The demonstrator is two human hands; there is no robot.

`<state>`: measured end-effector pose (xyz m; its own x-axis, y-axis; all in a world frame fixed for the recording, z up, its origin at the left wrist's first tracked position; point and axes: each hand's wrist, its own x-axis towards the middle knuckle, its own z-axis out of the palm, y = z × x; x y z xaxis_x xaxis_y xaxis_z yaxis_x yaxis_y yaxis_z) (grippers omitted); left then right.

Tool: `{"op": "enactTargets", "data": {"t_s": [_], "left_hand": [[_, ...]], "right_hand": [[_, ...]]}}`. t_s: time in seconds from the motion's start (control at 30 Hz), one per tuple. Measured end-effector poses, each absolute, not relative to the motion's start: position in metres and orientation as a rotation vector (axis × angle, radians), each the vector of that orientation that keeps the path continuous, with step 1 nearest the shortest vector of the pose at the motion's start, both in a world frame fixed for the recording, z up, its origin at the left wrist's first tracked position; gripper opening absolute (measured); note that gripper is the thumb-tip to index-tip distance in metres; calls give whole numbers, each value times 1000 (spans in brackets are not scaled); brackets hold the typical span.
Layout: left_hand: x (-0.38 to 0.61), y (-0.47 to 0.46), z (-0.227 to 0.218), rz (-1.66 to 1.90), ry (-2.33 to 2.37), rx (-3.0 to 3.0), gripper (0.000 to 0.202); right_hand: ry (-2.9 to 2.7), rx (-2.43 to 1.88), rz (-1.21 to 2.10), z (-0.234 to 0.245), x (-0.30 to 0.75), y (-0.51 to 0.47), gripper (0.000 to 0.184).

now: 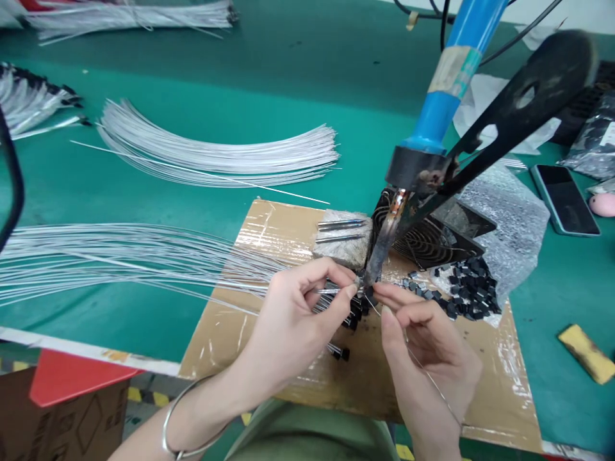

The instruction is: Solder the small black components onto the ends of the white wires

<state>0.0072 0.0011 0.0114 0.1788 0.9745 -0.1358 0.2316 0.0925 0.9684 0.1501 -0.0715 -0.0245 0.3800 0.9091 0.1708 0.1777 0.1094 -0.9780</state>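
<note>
My left hand (302,320) is closed, thumb and forefinger pinching a white wire (331,291) close to its end. That end meets the tip of a blue-handled soldering iron (432,121), which is fixed in a black metal bracket (519,109) and points down. Thin solder wire (435,384) runs through my right hand (427,352), whose fingers are closed on it just right of the tip. Between the hands, the joint itself is too small to make out. Below the fingertips lie several wires with black connectors (343,352) on their ends.
Brown cardboard (225,320) covers the green table here. Behind the hands stand a grey block (336,253) with metal rods and a black fan (418,240). Loose black connectors (473,288) lie right, near a phone (567,198) and yellow sponge (587,352). A wire bundle (216,157) lies left.
</note>
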Motion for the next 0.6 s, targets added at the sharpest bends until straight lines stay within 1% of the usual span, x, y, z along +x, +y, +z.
{"op": "enactTargets", "data": {"t_s": [0.6], "left_hand": [[7,0,11,916,1261,1402,12]], "right_hand": [[-1077,-1367,729,-23,149,-71,21]]}}
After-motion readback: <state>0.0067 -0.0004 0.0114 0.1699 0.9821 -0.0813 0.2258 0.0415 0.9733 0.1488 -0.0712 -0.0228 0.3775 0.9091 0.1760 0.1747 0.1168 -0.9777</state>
